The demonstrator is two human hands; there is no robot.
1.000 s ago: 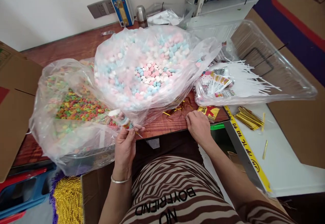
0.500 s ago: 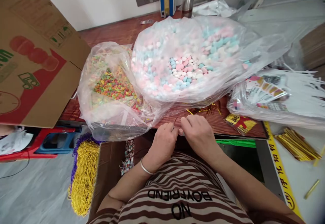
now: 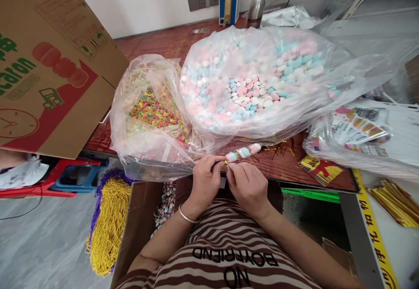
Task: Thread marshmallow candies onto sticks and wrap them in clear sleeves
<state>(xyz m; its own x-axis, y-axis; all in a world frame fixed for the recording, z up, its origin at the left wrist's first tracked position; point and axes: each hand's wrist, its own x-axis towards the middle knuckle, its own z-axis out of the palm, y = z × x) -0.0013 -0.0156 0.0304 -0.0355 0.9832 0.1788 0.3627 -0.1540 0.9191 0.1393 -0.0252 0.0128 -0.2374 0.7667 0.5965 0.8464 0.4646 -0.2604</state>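
Note:
My left hand (image 3: pixel 206 177) is closed, thumb and forefinger pinching the gathered end of a slim clear bag of candies (image 3: pixel 242 153). Pink, white and blue pieces sit in a row inside it, and the bag points up and right over the table edge. Close against it, my right hand (image 3: pixel 248 186) pinches a gold twist tie (image 3: pixel 226 162) at the bag's neck; the fingers hide most of the tie. Just beyond lies a big clear bag of pastel candies (image 3: pixel 252 92). A smaller clear bag of colourful ring-shaped pieces (image 3: pixel 157 110) stands left of it.
Loose gold twist ties (image 3: pixel 281 148) lie on the brown table (image 3: pixel 294 166). Flat printed bags (image 3: pixel 356 127) and a gold packet (image 3: pixel 319 169) are at right. A large cardboard box (image 3: pixel 59 62) stands left. Below the edge is an open carton (image 3: pixel 144 210) holding wrapped candies.
My hands have drawn together and turned. The slim candy bag, hidden before, now shows above the fingers. The view has shifted slightly left.

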